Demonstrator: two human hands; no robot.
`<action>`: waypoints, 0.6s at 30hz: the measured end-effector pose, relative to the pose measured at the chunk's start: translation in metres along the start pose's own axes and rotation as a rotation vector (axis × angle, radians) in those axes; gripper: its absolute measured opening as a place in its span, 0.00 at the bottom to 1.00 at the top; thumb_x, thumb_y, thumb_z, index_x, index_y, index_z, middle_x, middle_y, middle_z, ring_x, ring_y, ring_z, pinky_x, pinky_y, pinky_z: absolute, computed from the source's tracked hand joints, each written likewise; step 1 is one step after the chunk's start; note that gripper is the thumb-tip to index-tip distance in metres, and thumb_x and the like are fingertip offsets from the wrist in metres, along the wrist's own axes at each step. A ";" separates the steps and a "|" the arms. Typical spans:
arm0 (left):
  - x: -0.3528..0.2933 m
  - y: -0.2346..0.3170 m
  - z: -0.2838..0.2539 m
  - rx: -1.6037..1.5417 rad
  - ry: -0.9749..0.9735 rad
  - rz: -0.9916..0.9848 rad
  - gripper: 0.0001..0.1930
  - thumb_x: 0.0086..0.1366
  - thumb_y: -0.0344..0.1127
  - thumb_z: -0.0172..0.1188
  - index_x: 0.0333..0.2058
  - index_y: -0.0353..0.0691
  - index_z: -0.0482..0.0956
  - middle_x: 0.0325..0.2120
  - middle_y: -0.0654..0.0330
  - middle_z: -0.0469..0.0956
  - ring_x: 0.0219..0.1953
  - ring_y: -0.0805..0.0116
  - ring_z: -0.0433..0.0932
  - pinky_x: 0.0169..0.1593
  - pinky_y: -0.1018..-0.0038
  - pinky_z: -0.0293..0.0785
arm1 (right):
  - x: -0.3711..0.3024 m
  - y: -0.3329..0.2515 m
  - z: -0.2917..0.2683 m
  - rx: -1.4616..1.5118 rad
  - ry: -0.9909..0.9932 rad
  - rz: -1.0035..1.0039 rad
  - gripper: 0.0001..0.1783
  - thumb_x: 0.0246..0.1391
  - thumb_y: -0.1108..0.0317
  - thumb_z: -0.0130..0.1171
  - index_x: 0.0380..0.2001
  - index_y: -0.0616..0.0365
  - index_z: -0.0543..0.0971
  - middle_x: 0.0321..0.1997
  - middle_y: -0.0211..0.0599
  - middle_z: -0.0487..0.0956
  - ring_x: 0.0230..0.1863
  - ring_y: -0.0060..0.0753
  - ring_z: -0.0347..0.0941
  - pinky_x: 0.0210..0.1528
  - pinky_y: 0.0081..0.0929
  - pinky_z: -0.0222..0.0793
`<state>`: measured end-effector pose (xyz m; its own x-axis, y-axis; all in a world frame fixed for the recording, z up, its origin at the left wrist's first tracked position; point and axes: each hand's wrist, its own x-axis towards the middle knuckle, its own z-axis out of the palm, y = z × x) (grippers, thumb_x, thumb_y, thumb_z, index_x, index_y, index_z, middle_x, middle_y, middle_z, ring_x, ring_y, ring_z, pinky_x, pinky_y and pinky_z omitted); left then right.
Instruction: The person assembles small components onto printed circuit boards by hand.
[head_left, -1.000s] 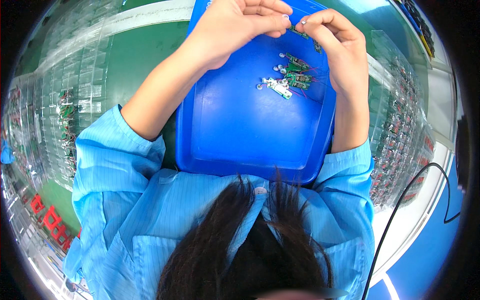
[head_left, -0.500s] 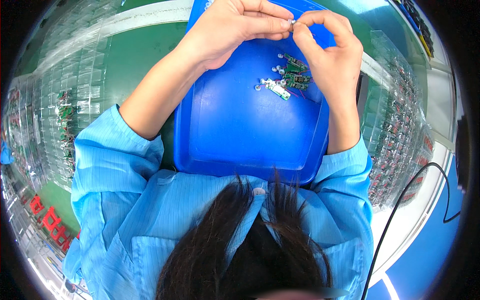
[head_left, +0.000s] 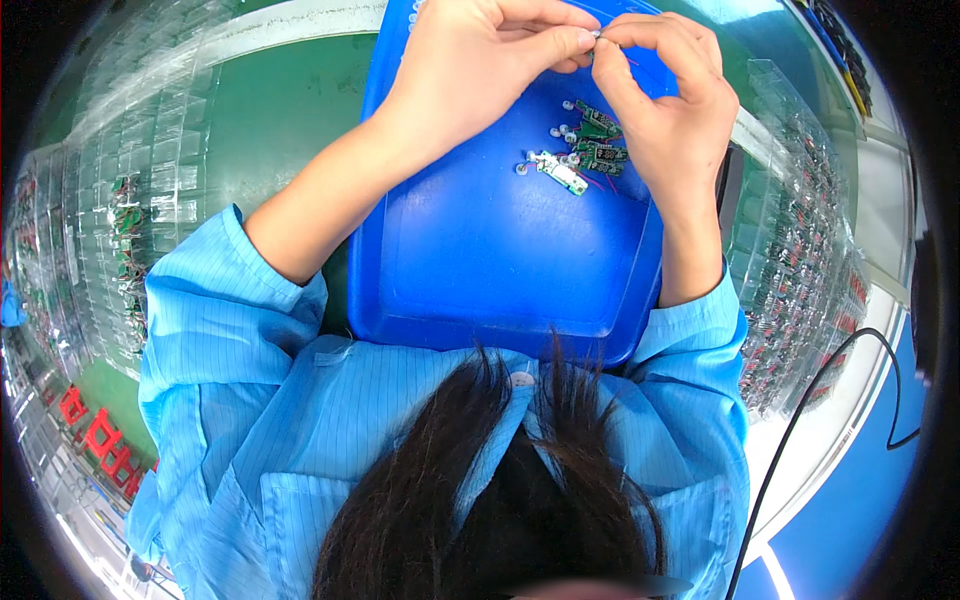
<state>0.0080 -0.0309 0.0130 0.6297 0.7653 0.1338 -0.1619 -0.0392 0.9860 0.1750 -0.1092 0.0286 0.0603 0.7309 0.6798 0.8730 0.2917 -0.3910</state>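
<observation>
- By the view's clock, the left hand is at twelve, its thumb and forefinger pinching a small pale piece.
- The right hand, between one and two o'clock, has its thumb and forefinger closed on the same piece from the opposite side, so the fingertips of both hands meet.
- That piece sits at one o'clock, above the far part of a blue tray; the fingers cover much of it and it is too small for its exact shape to be told.
- A short red wire shows just beside the right forefinger.
- Inside the tray, toward one o'clock and below the hands, green circuit boards lie in a loose cluster with small round discs at their left ends.
- The nearest board of the cluster has a white face turned up.
- The tray stands on a green bench.
- Clear plastic trays with parts in them spread around nine to ten o'clock; more packed trays stand at three.
- Red pieces lie toward eight o'clock, and a black cable curves down at four.
</observation>
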 end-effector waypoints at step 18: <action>0.008 -0.007 -0.010 -0.196 -0.143 -0.161 0.10 0.68 0.25 0.65 0.47 0.29 0.84 0.40 0.56 0.86 0.42 0.74 0.84 0.47 0.80 0.80 | -0.011 0.003 -0.003 0.266 -0.073 0.417 0.11 0.57 0.71 0.71 0.42 0.63 0.87 0.38 0.31 0.87 0.39 0.19 0.80 0.46 0.18 0.75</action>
<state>0.0071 -0.0181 0.0061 0.7575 0.6528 0.0034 -0.1863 0.2111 0.9596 0.1787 -0.1185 0.0216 0.3359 0.8574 0.3900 0.6274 0.1052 -0.7716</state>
